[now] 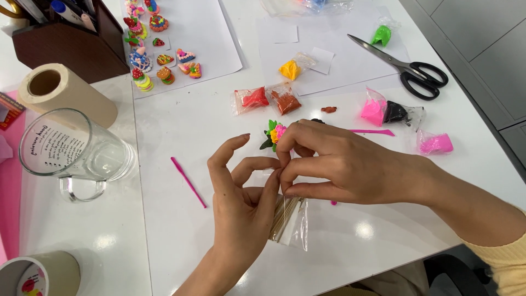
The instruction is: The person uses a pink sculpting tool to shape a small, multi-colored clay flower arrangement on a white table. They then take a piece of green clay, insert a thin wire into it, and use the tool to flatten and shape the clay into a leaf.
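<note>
- My left hand (241,203) and right hand (334,167) meet at the fingertips, both pinching the top of a small clear plastic bag (290,222) that holds thin wooden sticks (280,216); both grips are narrow, thumb against forefinger.
- The bag hangs down from the pinch toward me, lying on the white table (356,246) just below my right hand.
- Just beyond my right knuckles sits a small clay flower piece (274,134) in pink, yellow and green, nearly touching my fingers.
- Left of my left hand, a thin pink modelling stick (188,182) lies slanted on the table; farther left lies a clear glass mug (76,151) on its side.
- Beyond the grip lie small bags of clay: red (252,100), brown (286,101) and yellow (290,69).
- To the right of the grip are pink clay (373,111), black clay (395,112) and another pink lump (435,143).
- Far beyond on the right, black-handled scissors (408,68) rest on white paper.
- Far up on the left, a cluster of small clay cakes (159,55) sits on a sheet.
</note>
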